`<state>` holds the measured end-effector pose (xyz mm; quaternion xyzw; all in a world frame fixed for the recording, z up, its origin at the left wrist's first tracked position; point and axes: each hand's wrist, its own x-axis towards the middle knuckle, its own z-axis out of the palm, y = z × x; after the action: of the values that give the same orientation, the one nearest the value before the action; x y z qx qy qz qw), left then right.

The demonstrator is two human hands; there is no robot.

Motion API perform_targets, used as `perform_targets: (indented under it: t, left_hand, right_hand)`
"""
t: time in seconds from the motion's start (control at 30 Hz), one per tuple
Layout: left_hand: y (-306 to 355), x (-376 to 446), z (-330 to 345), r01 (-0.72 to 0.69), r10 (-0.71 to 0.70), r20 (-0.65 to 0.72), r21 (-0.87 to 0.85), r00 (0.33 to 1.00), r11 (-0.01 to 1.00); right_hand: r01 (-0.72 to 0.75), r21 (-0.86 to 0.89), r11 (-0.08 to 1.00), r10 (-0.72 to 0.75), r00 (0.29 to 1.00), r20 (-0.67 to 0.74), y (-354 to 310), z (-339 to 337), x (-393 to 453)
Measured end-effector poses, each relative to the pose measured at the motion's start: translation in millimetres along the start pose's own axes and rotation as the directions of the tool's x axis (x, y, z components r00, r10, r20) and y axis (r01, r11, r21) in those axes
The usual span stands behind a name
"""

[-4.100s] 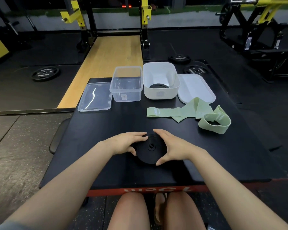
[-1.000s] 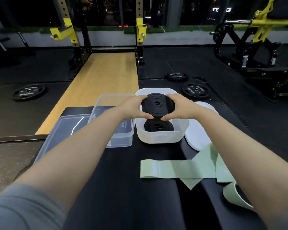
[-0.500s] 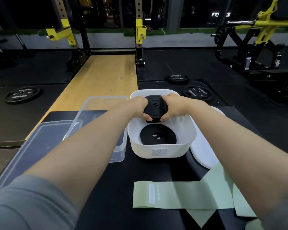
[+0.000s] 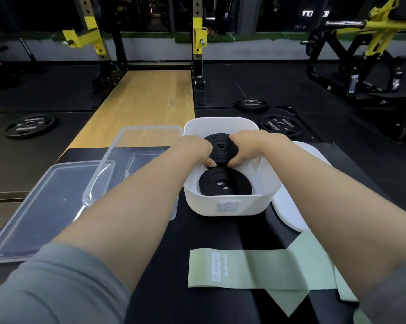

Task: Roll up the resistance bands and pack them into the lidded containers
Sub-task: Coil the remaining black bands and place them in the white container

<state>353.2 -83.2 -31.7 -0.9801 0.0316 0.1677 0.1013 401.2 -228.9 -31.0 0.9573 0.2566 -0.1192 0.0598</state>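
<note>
Both hands, left hand [image 4: 198, 148] and right hand [image 4: 245, 146], grip a rolled black band [image 4: 220, 147] flat above the white container [image 4: 225, 205], directly over another coil [image 4: 225, 183].

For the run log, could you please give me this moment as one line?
both hands: left hand and right hand grip black rolled band | over white container, one roll inside | green band unrolled

black rolled bands [image 4: 223, 149], white container [image 4: 227, 208], pale green band [image 4: 248, 268], clear box [image 4: 131, 160].
</note>
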Motion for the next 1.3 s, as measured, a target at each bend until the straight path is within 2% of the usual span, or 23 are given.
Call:
perform_targets:
  t: [0.17,0.47,0.57,0.8,0.93,1.07,1.17,1.3]
  left_hand:
    - [3.3,-0.3,-0.7,0.008,-0.008,0.004,0.019,1.000,1.000]
    - [7.7,-0.2,1.9,0.018,-0.014,-0.035,0.105,0.999,0.994]
    - [9.3,2.3,3.7,0.027,-0.025,-0.030,0.082,0.999,0.996]
    - [10.7,0.6,9.3,0.052,-0.046,-0.061,0.094,0.997,0.994]
    - [7.5,-2.8,11.6,0.044,-0.028,-0.110,0.153,0.994,0.987]
    - [6.0,-10.8,9.8,0.040,-0.012,-0.110,0.254,0.994,0.966]
    - [6.9,-16.3,9.6,0.015,0.009,-0.089,0.267,0.996,0.964]
    - [5.5,-29.1,12.5,-0.007,0.053,-0.157,0.279,0.986,0.960]
  right_hand:
    - [-0.008,-0.016,1.000,0.009,1.000,0.018,0.8,0.0,0.7]
    - [0.023,-0.078,0.997,-0.026,0.999,-0.036,4.7,6.7,2.5]
    - [0.034,-0.098,0.995,-0.041,0.997,-0.070,5.7,9.4,2.2]
    - [0.013,-0.224,0.974,-0.027,0.998,-0.061,1.2,11.9,-0.4]
    - [-0.005,-0.156,0.988,-0.005,0.998,-0.065,0.4,13.3,-3.3]
    - [0.051,-0.144,0.988,-0.064,0.994,-0.083,-6.9,10.3,-19.2]
    - [0.064,-0.124,0.990,-0.074,0.994,-0.083,-10.2,8.7,-30.5]
    - [0.064,-0.055,0.996,-0.069,0.993,-0.097,-12.8,6.3,-40.9]
